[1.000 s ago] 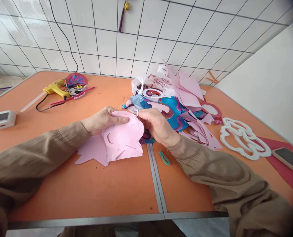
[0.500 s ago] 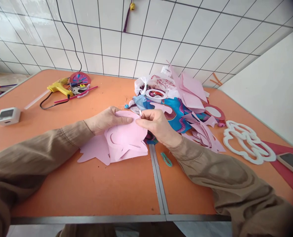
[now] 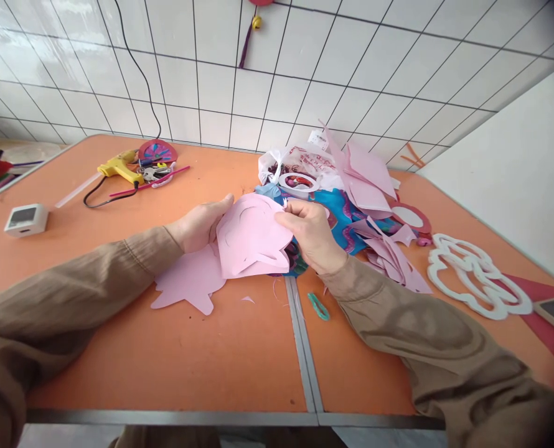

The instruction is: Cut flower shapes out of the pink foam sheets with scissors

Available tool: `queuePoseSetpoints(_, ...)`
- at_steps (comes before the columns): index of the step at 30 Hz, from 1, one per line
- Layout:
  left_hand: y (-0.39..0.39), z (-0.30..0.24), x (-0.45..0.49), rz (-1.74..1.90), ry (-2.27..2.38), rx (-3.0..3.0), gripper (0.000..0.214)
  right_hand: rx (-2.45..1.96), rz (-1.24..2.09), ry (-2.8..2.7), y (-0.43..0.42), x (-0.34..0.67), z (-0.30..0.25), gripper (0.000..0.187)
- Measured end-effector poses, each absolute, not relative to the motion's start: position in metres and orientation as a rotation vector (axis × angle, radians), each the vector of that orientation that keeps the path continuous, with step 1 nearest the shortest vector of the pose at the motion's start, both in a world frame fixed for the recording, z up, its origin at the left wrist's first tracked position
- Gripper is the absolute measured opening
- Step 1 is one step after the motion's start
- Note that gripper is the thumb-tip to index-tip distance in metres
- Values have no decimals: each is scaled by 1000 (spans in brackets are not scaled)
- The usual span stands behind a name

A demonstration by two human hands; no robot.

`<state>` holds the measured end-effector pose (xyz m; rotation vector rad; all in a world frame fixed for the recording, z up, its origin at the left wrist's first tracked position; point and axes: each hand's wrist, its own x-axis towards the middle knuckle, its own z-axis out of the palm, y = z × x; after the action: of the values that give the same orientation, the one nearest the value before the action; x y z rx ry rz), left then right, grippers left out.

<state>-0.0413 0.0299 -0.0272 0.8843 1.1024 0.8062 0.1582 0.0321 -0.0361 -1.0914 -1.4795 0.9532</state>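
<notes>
The step in hand looks like steadying and working along the edge of a pink sheet (image 3: pixel 255 242), which is raised above the counter (image 3: pixel 188 367) between the two hands, its face marked with thin curved lines or slits. The right hand (image 3: pixel 307 230) has it pinched at the two o'clock edge, thumb on the near face and index finger bent over beside it (a small pale bit shows at those fingertips, too little of it to name). The left hand (image 3: pixel 205 221) sits at nine o'clock, loosely spread, its thumb lifted and pointing towards one o'clock without pressing on the front face, while the fingers run partly out of sight behind the sheet. The next move, I judge, calls for a firmer hold on that left side, so that the thin, floppy material does not bend under the right hand's pinch. The left forearm slants up from eight o'clock with its wrist fairly straight; the right one lies along four o'clock, knuckles uppermost. At eight o'clock from the sheet a pink cut-out (image 3: pixel 188 286) lies flat with a pointed outline, a tiny scrap (image 3: pixel 248 299) rests at six, and a teal loop (image 3: pixel 319 306) at four.
</notes>
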Motion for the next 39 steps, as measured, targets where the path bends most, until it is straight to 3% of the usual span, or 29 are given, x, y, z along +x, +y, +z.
queuePoseSetpoints(6,23,-31,-39,860,1137,1047,41,-1110,999,-1415,36,159,-40,28)
queuePoseSetpoints(14,27,-40,-42,856,1016,1012,53,-1120,1098,-1371,36,158,-44,23)
queuePoseSetpoints(20,29,-40,-42,851,990,1039,43,-1106,1159,-1346,38,158,-47,26)
queuePoseSetpoints(39,28,-38,-43,857,1014,1104,51,-1061,1209,-1307,39,158,-50,30)
